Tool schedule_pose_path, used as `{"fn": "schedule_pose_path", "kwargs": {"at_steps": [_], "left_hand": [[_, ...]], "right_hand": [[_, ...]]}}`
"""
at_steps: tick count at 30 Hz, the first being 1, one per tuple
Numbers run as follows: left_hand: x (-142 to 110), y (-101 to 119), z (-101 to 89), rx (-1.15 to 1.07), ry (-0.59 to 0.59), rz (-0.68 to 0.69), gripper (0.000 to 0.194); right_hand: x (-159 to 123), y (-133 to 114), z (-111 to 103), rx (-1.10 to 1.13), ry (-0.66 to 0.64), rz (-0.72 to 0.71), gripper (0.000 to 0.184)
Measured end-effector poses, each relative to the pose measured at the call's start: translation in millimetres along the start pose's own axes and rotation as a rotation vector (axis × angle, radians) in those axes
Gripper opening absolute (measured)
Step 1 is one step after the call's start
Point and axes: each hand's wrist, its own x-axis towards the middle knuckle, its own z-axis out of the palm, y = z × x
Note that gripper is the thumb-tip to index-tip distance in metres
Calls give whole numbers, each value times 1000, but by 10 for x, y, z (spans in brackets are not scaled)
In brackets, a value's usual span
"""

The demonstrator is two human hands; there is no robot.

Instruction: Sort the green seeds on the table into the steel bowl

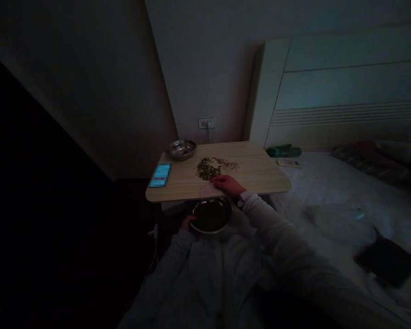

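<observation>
A steel bowl (230, 214) with a dark mass inside is held just below the table's front edge. My left hand (189, 222) grips its left rim. Small green pieces, like beans or seeds (208, 170), lie in a loose pile on the wooden tabletop (260, 171), with some scattered to the right. My right hand (229, 185) is at the near side of this pile, fingers curled together and pointing left. Beneath its fingertips shows a faint, pale round patch (207, 191) at the table edge; the dim light hides what the fingers hold.
An empty-looking steel bowl (181, 150) stands at the table's back left corner, and a lit phone (160, 175) lies in front of it. On the bed at right are a green bottle (284, 151), a remote (289, 163) and a dark flat object (387, 260). A wall socket (206, 122) is behind.
</observation>
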Motion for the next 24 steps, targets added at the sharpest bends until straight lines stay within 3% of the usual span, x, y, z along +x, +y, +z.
{"fn": "schedule_pose_path", "kwargs": {"at_steps": [5,14,24], "left_hand": [[14,-24,-25,-34,-117,-67,41],[69,-2,-40,-31,-42,-51,41],[-11,-24,39,-3,-42,-22,24]], "right_hand": [[25,25,-13,154,83,-5,30],[118,179,-56,366,411,-38,28],[162,231,-17,138,445,-33,29]]}}
